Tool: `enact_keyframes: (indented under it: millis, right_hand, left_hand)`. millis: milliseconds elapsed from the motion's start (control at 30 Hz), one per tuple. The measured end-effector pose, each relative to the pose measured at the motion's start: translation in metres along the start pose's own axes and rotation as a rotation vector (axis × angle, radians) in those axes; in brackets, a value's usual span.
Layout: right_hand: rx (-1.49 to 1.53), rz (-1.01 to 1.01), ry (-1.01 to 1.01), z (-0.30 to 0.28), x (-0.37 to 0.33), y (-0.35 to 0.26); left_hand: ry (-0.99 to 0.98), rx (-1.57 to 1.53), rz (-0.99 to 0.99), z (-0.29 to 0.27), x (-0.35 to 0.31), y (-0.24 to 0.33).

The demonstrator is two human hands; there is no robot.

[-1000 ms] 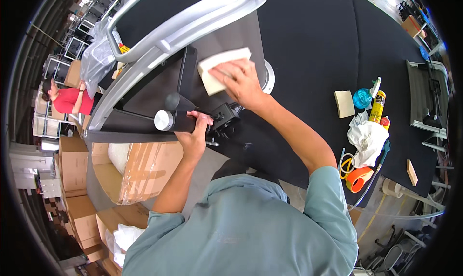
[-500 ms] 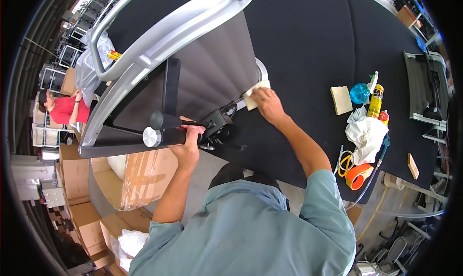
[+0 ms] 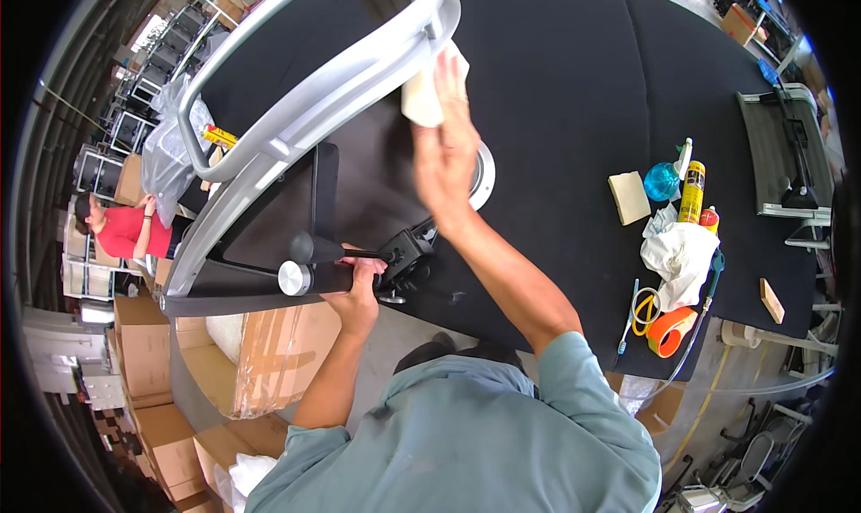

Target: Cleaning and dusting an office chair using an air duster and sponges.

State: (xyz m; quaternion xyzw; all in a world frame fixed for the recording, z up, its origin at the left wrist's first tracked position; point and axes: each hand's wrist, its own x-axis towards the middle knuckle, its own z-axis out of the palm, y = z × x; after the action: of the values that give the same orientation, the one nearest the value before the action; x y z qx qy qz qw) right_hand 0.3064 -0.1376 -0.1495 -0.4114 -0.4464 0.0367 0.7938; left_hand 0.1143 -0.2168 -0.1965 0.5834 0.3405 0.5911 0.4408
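A chair part with a curved silver frame and dark grey mesh lies tilted at the left of the black-covered table. My left hand is closed around a black bar of the chair's mechanism, beside a black knob and a silver-capped knob. My right hand, a little blurred, presses a cream cloth to the mesh close to the upper silver rail. Its fingers lie extended over the cloth, and the hand hides part of the mesh.
On the table's right are a cream pad, a blue spray bottle, a yellow can, white crumpled cloth and orange tape roll. Another chair part lies far right. Cardboard boxes stand lower left; a person works beyond.
My right hand has moved with the cloth from the lower frame joint up to the upper mesh and rail. My left hand keeps its hold; the view has shifted slightly.
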Motion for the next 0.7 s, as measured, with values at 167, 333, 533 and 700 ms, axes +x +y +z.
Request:
enact_keyframes:
  millis: [167,333,533,700]
  right_hand:
    - [-0.283,-0.628,-0.588,-0.016,-0.055,0.035]
    - [-0.362,-0.723,-0.904,-0.049,-0.027,0.040]
    - [-0.333,-0.752,-0.603,-0.012,-0.005,0.011]
    - [-0.331,-0.649,-0.624,-0.049,-0.073,0.080]
  left_hand:
    - [0.022,-0.094,-0.027,0.002,-0.001,0.000]
    - [0.020,-0.086,-0.082,0.000,0.000,0.001]
    - [0.017,-0.075,-0.089,0.000,-0.002,0.003]
    - [0.016,-0.032,-0.081,0.005,-0.004,0.003]
